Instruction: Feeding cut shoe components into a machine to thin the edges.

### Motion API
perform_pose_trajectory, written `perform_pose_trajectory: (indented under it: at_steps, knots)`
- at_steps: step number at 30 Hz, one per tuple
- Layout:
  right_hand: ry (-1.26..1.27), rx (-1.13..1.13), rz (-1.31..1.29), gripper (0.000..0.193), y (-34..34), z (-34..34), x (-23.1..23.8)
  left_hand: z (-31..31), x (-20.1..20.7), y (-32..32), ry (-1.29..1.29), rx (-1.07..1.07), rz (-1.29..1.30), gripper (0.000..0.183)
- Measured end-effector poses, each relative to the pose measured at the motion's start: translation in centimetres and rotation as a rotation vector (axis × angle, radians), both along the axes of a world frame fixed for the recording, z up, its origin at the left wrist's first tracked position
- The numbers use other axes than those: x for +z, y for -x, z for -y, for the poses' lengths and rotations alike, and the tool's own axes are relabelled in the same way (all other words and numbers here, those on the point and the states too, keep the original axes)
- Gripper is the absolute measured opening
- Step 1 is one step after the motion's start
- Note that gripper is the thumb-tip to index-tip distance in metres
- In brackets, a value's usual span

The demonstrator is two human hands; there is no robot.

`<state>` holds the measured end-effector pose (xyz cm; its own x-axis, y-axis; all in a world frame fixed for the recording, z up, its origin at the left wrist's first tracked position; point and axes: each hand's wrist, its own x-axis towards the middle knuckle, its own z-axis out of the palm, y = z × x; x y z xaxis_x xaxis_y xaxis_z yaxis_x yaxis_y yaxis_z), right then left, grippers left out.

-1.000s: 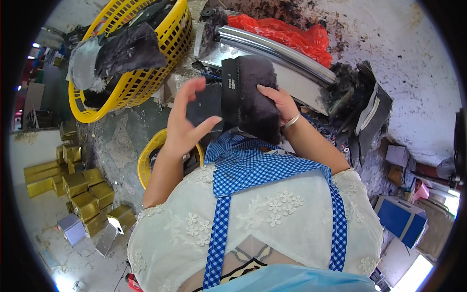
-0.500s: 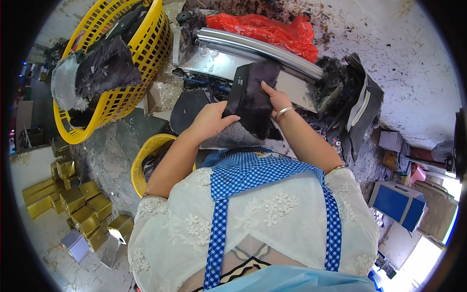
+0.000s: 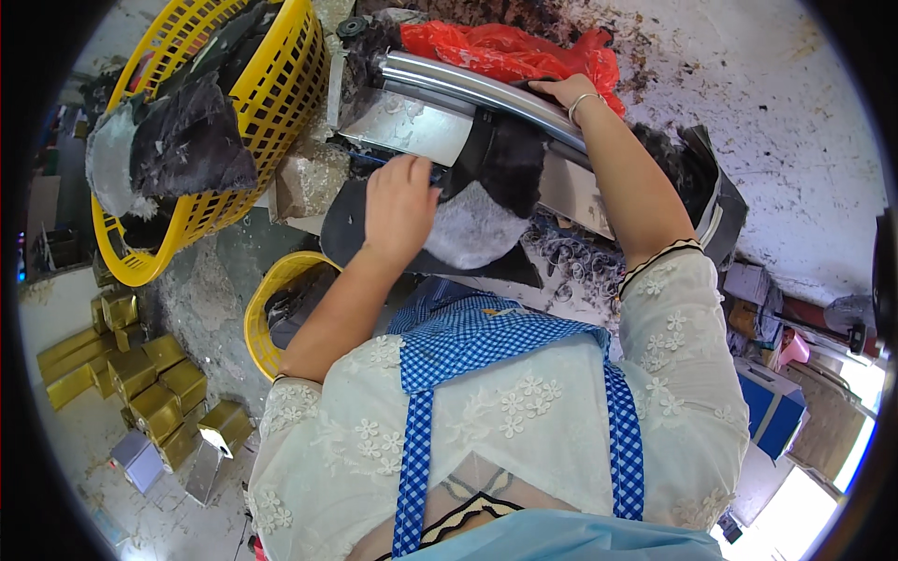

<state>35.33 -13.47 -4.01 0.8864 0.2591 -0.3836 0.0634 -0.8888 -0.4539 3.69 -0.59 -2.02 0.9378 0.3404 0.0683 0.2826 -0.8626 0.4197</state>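
A dark fur piece (image 3: 513, 168) with a smooth black edge strip lies against the silver roller (image 3: 458, 86) of a machine. My right hand (image 3: 569, 91), with a bracelet at the wrist, reaches over the roller's far side, its fingers closed at a small dark edge that I cannot make out. Left of the fur piece, my left hand (image 3: 400, 201) is closed with curled fingers beside the metal plate (image 3: 407, 122); what it holds, if anything, is hidden. Below lies a grey fur piece (image 3: 477, 229) on black material near my checked apron (image 3: 505, 323).
A red plastic bag (image 3: 505, 47) lies behind the roller. At the left stand a large yellow basket (image 3: 271, 103) with fur pieces over its rim and a smaller yellow basket (image 3: 257, 318). Dark pieces (image 3: 716, 210) are heaped at the right. Several gold tins (image 3: 154, 411) stand on the floor.
The dark fur piece has moved from between both hands to lie against the roller. My right hand has let go of it and moved up over the roller; my left hand has curled.
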Motion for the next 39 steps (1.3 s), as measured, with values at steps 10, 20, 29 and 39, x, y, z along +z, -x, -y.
perform_pose_trajectory:
  at_steps: [10, 20, 29, 39]
  knots:
    - [-0.824, -0.333, 0.118, 0.038, 2.8, 6.2, 2.9, 6.2, -4.9, -4.0, -0.143, -0.24, 0.166, 0.067]
    - [-0.758, 0.143, 0.603, 0.021, 17.9, 11.3, 4.7, 11.4, -5.2, -4.8, -0.152, -0.236, 0.164, 0.077]
    - [-0.776, 0.344, 0.632, 0.027, 23.7, 13.3, 8.1, 13.6, -6.1, -4.0, 0.02, -0.566, 0.25, 0.061]
    - [-0.6, 0.039, 0.716, 0.005, 15.8, 15.6, 20.1, 2.4, 3.0, 4.3, 0.158, -0.346, 0.634, 0.033]
